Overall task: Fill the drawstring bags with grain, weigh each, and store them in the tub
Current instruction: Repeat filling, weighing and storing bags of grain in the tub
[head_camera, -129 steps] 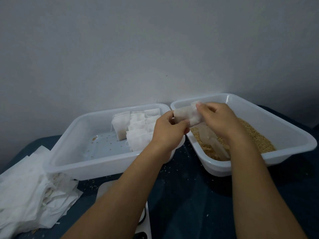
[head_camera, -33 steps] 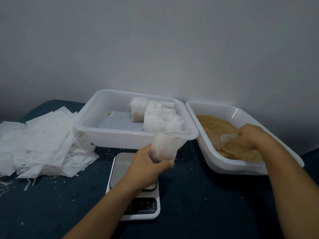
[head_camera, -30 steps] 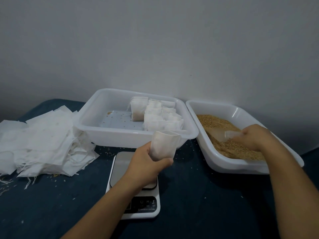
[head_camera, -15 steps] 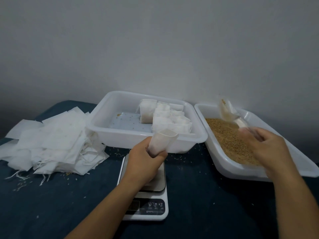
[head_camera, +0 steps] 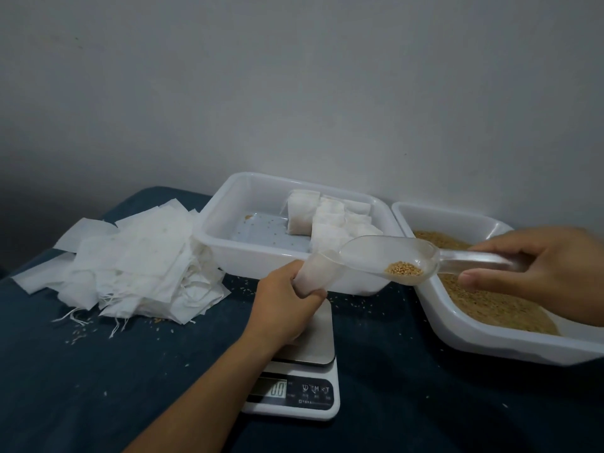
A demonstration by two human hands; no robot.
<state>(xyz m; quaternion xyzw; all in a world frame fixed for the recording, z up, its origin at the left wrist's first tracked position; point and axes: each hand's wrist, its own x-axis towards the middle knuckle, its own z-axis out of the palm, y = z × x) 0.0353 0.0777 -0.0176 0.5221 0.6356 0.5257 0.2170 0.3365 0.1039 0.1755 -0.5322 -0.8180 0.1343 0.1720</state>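
My left hand (head_camera: 287, 308) grips a small white drawstring bag (head_camera: 315, 273) upright above the scale (head_camera: 300, 380). My right hand (head_camera: 536, 273) holds the handle of a clear plastic scoop (head_camera: 389, 256). The scoop's tip sits at the bag's open mouth, and a small heap of grain (head_camera: 404, 269) lies in its bowl. The grain tub (head_camera: 490, 338) stands at the right, under my right hand. Several filled bags (head_camera: 330, 220) lie in the white storage tub (head_camera: 228, 237) behind the scale.
A pile of empty white bags (head_camera: 130, 259) lies at the left on the dark blue cloth. Loose grains are scattered near the tubs and the pile. The scale's display (head_camera: 277, 389) is lit. A plain wall rises behind the tubs.
My right hand swung the scoop from above the grain tub leftwards to the bag's mouth. My left hand kept the bag above the scale.
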